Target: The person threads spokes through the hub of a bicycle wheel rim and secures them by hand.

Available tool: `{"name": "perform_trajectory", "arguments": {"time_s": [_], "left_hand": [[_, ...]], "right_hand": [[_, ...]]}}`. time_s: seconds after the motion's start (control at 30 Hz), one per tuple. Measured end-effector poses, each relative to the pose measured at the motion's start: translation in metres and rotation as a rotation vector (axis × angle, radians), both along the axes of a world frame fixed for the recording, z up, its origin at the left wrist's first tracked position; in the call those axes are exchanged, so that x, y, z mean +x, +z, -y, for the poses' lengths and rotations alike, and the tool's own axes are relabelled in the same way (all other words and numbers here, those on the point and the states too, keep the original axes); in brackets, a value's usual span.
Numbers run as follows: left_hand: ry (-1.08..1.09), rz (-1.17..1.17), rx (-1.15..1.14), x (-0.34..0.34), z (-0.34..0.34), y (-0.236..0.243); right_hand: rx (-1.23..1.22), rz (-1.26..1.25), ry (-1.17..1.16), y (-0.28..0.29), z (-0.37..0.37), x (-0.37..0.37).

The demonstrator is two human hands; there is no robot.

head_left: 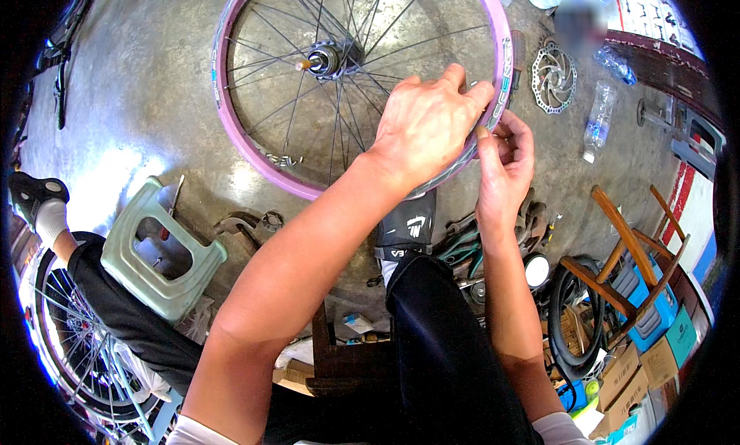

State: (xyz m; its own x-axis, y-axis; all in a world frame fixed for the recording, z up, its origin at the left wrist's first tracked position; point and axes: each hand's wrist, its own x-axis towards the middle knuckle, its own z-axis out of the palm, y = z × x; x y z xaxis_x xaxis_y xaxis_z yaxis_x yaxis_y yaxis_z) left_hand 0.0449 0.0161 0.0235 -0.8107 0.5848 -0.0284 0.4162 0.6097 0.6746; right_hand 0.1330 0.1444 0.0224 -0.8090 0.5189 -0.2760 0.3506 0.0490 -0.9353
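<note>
A bicycle wheel with a pink-purple rim (502,52) lies before me, with dark spokes and a black hub (327,60). Across its lower right part reaches my left hand (432,125), back up, its fingers bent down onto the rim. Just outside the same stretch of rim, my right hand (507,160) has its thumb and curled fingers closed at the edge. Grey and white decals show on the rim there. Whether a loose strip lies between the right fingertips cannot be made out. My black shoe (405,225) is below the wheel's near edge.
A brake disc (553,77) and a plastic bottle (599,121) lie right of the wheel. Hand tools (462,245) are heaped near my right forearm. A pale green stool (127,245) stands left, beside another person's leg (116,291). A wooden frame (624,237) and cardboard boxes (620,376) are at right.
</note>
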Motion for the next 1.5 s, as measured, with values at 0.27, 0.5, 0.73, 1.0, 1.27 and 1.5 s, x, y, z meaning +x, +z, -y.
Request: {"name": "perform_trajectory", "arguments": {"time_s": [0.27,0.5,0.73,1.0,1.27,1.5], "left_hand": [[-0.002,-0.048,-0.031,0.005,0.003,-0.004],[0.448,-0.165,0.208,0.072,0.075,0.036],[0.853,0.245,-0.181,0.187,0.203,-0.021],[0.897,0.183,-0.179,0.151,0.19,-0.046],[0.968,0.202,-0.025,0.117,0.181,-0.034],[0.915,0.098,-0.154,0.088,0.226,-0.048]], "right_hand": [[-0.059,-0.01,-0.005,-0.003,-0.001,0.001],[0.087,0.003,0.018,-0.019,-0.012,0.007],[0.091,-0.017,-0.035,-0.023,-0.014,0.005],[0.083,0.053,-0.007,-0.031,-0.003,0.009],[0.027,0.078,-0.032,-0.028,-0.01,-0.011],[-0.049,0.051,-0.105,-0.029,-0.013,-0.025]]}}
